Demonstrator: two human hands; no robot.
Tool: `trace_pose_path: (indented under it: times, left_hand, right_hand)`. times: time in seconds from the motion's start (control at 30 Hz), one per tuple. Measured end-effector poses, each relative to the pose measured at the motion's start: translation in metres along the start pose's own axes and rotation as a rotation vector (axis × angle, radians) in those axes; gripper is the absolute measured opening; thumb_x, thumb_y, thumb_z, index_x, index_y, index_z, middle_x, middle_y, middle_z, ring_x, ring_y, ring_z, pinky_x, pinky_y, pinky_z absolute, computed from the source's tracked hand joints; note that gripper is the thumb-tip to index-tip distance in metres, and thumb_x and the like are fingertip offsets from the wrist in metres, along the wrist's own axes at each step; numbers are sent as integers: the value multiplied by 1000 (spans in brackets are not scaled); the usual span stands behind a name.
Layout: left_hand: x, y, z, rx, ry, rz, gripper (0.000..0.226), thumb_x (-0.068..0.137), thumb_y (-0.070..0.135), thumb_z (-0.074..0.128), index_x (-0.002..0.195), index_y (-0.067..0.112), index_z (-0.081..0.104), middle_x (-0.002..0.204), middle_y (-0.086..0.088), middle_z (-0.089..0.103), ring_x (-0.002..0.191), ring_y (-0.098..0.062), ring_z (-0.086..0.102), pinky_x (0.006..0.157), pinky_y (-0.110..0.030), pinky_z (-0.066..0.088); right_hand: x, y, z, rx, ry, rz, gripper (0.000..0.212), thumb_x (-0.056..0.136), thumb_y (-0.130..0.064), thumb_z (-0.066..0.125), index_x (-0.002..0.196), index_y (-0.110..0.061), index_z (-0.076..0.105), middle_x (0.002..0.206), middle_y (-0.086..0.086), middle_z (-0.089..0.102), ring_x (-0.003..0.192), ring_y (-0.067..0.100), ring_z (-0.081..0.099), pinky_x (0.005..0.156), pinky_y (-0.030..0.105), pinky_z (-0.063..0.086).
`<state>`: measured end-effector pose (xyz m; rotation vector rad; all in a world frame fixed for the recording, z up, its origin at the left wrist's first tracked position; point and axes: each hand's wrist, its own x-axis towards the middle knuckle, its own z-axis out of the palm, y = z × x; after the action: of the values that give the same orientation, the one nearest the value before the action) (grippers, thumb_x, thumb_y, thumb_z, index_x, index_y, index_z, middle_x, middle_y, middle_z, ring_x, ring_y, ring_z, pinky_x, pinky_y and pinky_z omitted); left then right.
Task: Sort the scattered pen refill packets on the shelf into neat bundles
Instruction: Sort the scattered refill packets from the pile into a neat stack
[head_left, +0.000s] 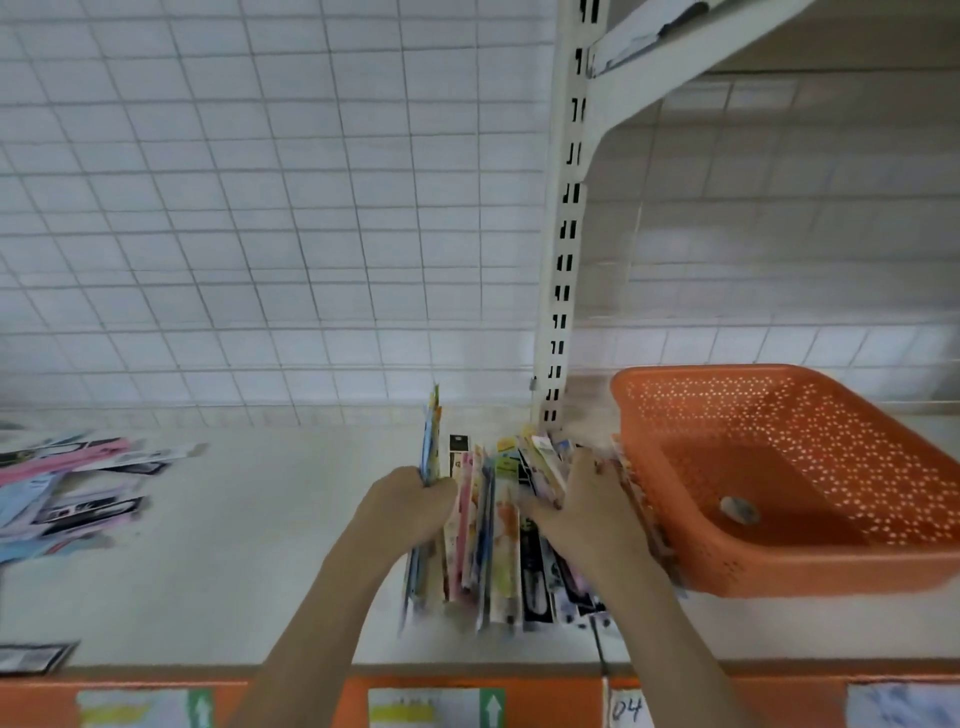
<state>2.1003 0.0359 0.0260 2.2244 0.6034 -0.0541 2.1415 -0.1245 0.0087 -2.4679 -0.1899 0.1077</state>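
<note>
A pile of long colourful pen refill packets (493, 540) lies on the white shelf (249, 561) in the middle of the view. My left hand (402, 506) grips a thin bundle of packets (430, 441) that stands on edge at the pile's left side. My right hand (582, 512) rests on the pile's right side, fingers spread over the packets, next to the orange basket. More packets (67, 483) lie scattered at the far left of the shelf. The picture is blurred.
An orange perforated basket (779, 577) sits tilted on the shelf at the right, touching the pile. A white slotted upright (563, 249) rises behind the pile. A wire grid backs the shelf. One dark packet (31, 657) lies at the front left edge.
</note>
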Motion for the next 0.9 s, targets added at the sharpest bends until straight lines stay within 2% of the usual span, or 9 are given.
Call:
trace_pose_path:
  times: [0.17, 0.23, 0.3, 0.37, 0.43, 0.5, 0.57, 0.73, 0.9]
  left_hand:
    - [10, 0, 9, 108, -59, -21, 25, 83, 24, 49, 65, 14, 34, 58, 0, 37, 47, -13, 34, 46, -20, 27]
    - [11, 1, 15, 151, -39, -8, 29, 84, 33, 56, 90, 11, 38, 71, 0, 46, 57, -14, 45, 49, -23, 34]
    - [11, 2, 18, 177, 21, 17, 56, 83, 42, 61, 116, 6, 35, 84, -3, 50, 69, -16, 51, 52, -25, 38]
    - [10, 2, 19, 203, 96, 71, 73, 83, 45, 61, 134, 5, 29, 107, -10, 55, 89, -22, 56, 67, -27, 44]
    - [9, -4, 18, 203, 143, 93, 74, 85, 46, 58, 140, 7, 27, 131, -12, 46, 115, -26, 51, 88, -31, 42]
    - [6, -15, 14, 199, 166, 93, 62, 89, 44, 53, 139, 12, 35, 135, -8, 43, 119, -24, 50, 94, -30, 39]
    - [2, -29, 9, 201, 202, 104, 50, 90, 41, 49, 133, 16, 45, 131, -4, 47, 111, -21, 55, 90, -26, 40]
    - [-17, -64, -9, 111, 325, 162, 31, 92, 32, 51, 117, 17, 59, 113, 2, 62, 97, -14, 58, 87, -23, 44]
    - [-42, -110, -39, 20, 477, 201, 8, 90, 24, 57, 88, 23, 65, 74, 8, 65, 68, -9, 60, 63, -17, 44]
  right_hand:
    - [-2, 8, -1, -6, 74, -38, 54, 90, -41, 53, 134, -18, 33, 137, 9, 33, 117, 25, 46, 92, 39, 48]
    - [-3, 10, -2, -2, 94, -56, 52, 91, -42, 50, 134, -18, 33, 134, 7, 34, 116, 23, 46, 93, 40, 48]
    - [-5, 11, -3, -3, 98, -71, 47, 93, -40, 48, 132, -16, 35, 130, 7, 37, 111, 21, 48, 89, 36, 48]
    - [-6, 10, -3, -54, 133, -100, 43, 94, -39, 46, 129, -15, 39, 126, 7, 40, 109, 21, 47, 91, 35, 47]
    - [-7, 8, -2, -136, 181, -154, 41, 95, -36, 43, 130, -14, 41, 128, 7, 44, 117, 22, 43, 102, 34, 39]
    - [-8, 2, 0, -188, 218, -203, 41, 96, -35, 40, 131, -15, 43, 130, 5, 47, 123, 22, 40, 107, 33, 32]
    - [-9, -6, 6, -199, 253, -236, 37, 94, -34, 41, 126, -17, 49, 126, 3, 52, 120, 23, 45, 104, 34, 35]
    - [-17, -31, 26, -154, 291, -392, 19, 92, -26, 48, 96, -16, 63, 94, 1, 64, 93, 21, 58, 82, 31, 44]
    - [-29, -61, 58, -68, 166, -442, 16, 95, -25, 44, 94, -20, 58, 89, -4, 62, 78, 16, 58, 70, 31, 48]
